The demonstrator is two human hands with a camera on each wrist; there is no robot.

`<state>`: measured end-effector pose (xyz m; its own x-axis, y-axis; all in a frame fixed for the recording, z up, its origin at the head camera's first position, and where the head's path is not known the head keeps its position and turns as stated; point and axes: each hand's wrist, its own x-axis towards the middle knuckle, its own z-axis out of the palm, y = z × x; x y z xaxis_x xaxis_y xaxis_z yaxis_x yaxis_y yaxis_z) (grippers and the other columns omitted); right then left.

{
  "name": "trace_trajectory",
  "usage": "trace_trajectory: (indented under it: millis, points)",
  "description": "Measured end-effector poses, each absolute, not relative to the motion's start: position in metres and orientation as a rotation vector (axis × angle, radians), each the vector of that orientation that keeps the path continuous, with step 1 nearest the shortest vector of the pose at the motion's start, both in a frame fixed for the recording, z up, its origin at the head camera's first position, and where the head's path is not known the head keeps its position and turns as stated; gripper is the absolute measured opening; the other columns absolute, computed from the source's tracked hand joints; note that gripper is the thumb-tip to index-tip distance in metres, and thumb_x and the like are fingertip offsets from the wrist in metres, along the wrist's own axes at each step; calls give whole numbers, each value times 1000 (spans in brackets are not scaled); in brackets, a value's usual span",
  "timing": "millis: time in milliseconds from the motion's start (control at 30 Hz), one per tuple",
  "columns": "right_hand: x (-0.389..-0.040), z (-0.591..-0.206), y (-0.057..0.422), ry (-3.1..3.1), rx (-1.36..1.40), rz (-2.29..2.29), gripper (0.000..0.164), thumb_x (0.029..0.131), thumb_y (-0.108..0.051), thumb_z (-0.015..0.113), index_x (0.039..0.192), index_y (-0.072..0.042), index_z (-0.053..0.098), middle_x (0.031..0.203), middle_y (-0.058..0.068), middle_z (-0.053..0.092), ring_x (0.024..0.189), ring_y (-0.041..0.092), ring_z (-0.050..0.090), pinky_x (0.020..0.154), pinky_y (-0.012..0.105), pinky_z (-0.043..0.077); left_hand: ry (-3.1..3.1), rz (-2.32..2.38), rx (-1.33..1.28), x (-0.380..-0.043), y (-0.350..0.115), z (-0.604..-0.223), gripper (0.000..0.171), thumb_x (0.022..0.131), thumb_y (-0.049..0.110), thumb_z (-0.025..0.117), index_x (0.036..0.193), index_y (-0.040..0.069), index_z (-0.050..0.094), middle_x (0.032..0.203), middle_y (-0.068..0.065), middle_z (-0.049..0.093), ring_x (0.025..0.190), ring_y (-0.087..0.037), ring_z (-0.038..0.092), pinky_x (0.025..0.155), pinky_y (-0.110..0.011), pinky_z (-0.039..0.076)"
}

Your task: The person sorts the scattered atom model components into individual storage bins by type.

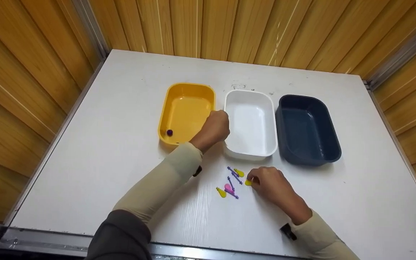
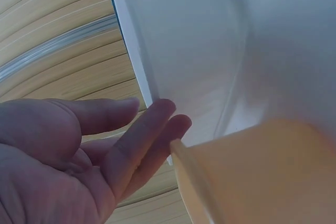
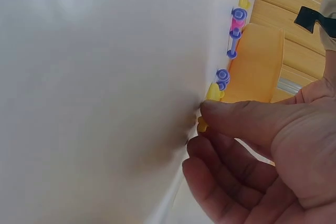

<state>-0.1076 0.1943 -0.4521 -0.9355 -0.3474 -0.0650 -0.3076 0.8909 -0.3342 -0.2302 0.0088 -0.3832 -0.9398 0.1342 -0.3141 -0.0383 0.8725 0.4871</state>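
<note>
My left hand hangs over the gap between the yellow box and the white box. Nothing shows between its loosely bent fingers, which lie close to the yellow box's rim in the left wrist view. Low over the table, my right hand pinches a small yellow teardrop-shaped piece between thumb and fingers. Beside that hand lie two more yellow pieces, several purple rods with knobbed ends and a pink piece. A dark purple bead sits inside the yellow box.
To the right of the white box stands a dark blue box, so three boxes form a row across the white table. Wood-patterned walls close in the back and both sides.
</note>
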Motion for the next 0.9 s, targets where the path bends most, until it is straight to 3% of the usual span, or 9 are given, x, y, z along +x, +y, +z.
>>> trace_trajectory:
  millis: [233,900]
  points:
    - [-107,-450,198,2950,-547,-524,17,74,-1,72,80,-17,75,75,-4,69,69,7,56,68,29,49,2842,659,167,-227,6,-390,21,89,4,52,105,-1,66,80,-7,58,67,-19,54,51,-22,40]
    - [-113,-441,207,2991,-565,-595,18,73,1,73,82,-15,75,77,-3,69,72,10,55,68,29,49,2773,718,159,-228,7,-391,20,90,4,53,105,1,64,78,-6,54,65,-18,52,47,-20,38]
